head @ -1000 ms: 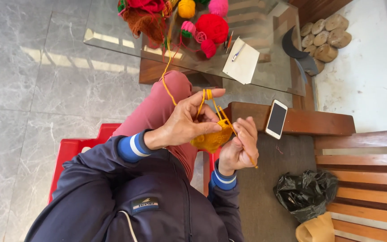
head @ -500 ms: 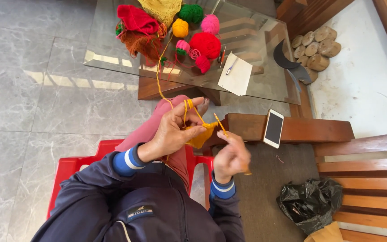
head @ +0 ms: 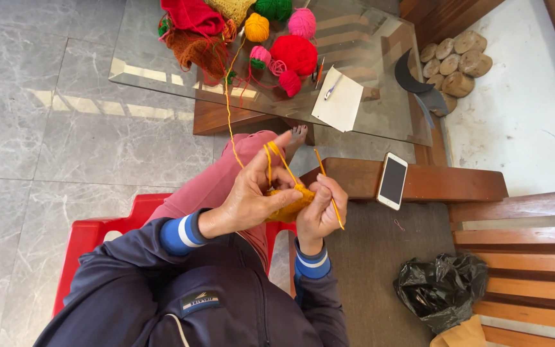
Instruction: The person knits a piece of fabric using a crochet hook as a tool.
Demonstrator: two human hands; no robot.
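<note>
Over the lap, the left hand pinches the orange piece, forefinger raised to tension the yarn (it runs from the worktop's near edge); the right hand grips the hook.
</note>
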